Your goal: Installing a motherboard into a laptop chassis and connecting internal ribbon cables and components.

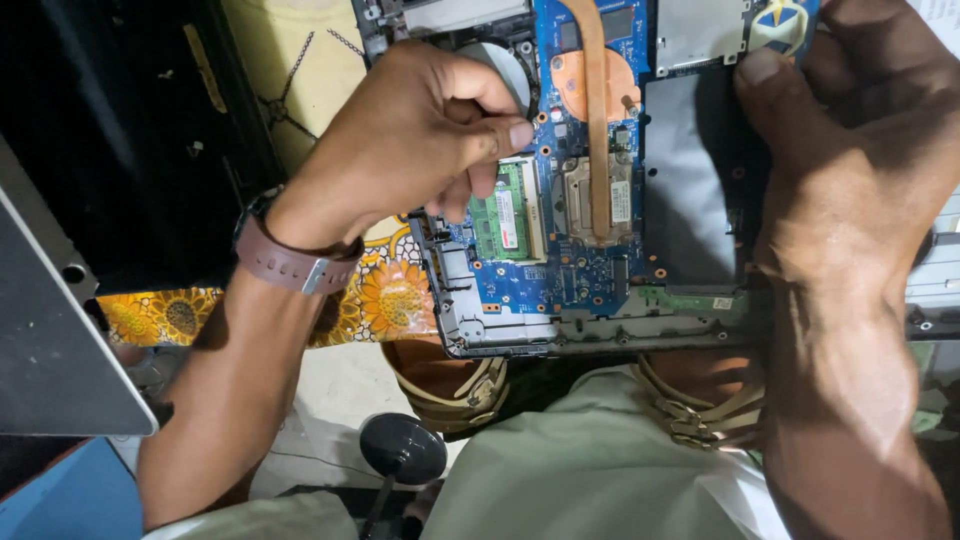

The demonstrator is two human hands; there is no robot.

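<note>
Left hand curled, fingertips pinched narrow over the green memory module; right hand grips the opened laptop by its edge.

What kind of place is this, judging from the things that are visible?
Probably a small, informal electronics repair spot. An opened laptop with its blue circuit board bare lies on a sunflower-patterned cloth, and a removed grey panel sits aside.

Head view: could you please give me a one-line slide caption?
Left hand pinches at the green memory module on an opened laptop's blue motherboard; right hand steadies it.
</note>
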